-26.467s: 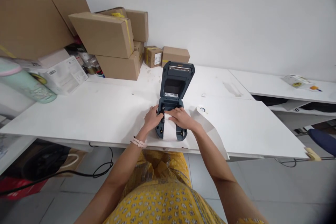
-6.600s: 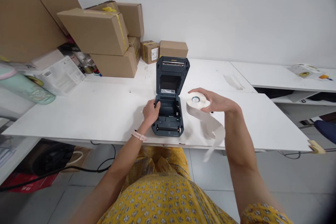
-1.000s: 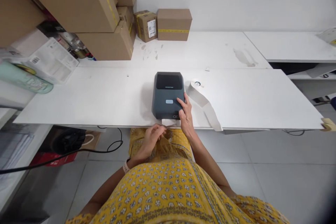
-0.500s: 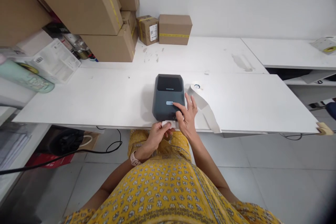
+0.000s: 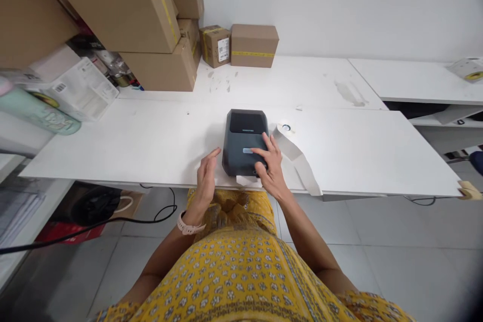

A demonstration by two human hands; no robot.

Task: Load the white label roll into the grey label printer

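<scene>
While its lid is down, a dark blue-grey desktop printer (image 5: 241, 138) sits near the front edge of a white table (image 5: 162, 146), with a short white paper strip (image 5: 246, 180) protruding at 6 o'clock. The right hand (image 5: 270, 163) comes in from 4 o'clock, fingers spread and clamped on nothing; its index fingertip is at the pale button (image 5: 246, 151) on the lid. At 8 o'clock, the left hand (image 5: 206, 178) is beside the printer, fingers extended and close together, apart from its casing. A paper roll (image 5: 287, 132) lies at 3 o'clock, its loose tail curling toward 4. Farther off, a cardboard box (image 5: 254, 44) stands at 12 o'clock, a smaller labelled carton (image 5: 215, 46) at 11, stacked boxes (image 5: 116, 10) around 10, and a mint bottle (image 5: 43, 110) at 9.
</scene>
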